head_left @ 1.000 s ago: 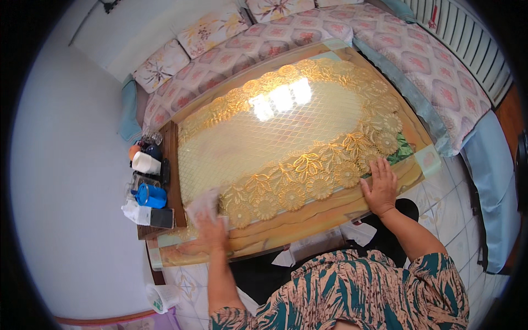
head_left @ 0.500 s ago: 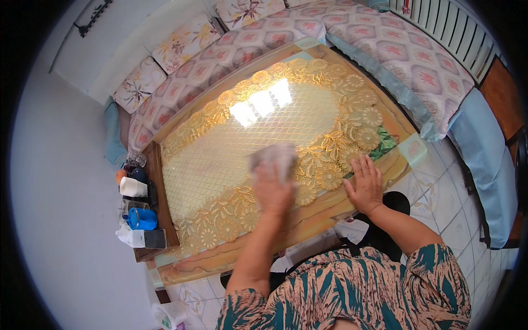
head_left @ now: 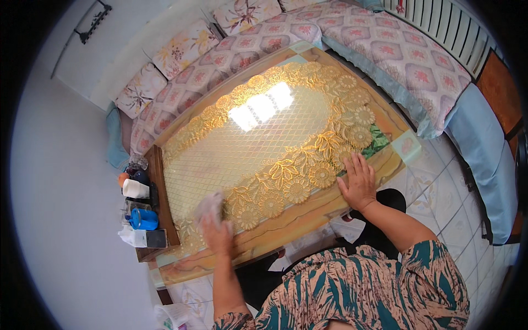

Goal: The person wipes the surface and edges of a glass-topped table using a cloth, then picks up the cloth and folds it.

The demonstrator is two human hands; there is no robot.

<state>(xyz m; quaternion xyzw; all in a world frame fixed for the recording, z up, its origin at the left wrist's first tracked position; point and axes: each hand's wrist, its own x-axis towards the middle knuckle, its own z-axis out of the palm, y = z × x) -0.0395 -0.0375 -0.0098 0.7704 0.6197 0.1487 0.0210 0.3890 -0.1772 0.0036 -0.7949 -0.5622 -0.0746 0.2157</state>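
Observation:
A table (head_left: 308,212) with a stone-patterned border and a gold floral lace cover (head_left: 264,165) under a shiny, clear top fills the middle. Near its left end, my left hand (head_left: 216,234) presses a pale pinkish-grey cloth (head_left: 210,206) onto the surface. Motion smears that hand, but its fingers lie over the cloth. My right hand (head_left: 358,181) rests flat on the near border towards the right corner, fingers stretched and holding nothing.
A wooden tray (head_left: 165,206) at the table's left end bears white cups (head_left: 136,188), a blue container (head_left: 144,219) and a dark box (head_left: 156,238). Patterned, covered seating (head_left: 385,60) runs along the far and right sides, with cushions (head_left: 184,47) behind. Tiled floor (head_left: 434,181) shows at right.
My left hand and the cloth have swept left and nearer, from the table's middle towards the tray end. My right hand stays on the near border.

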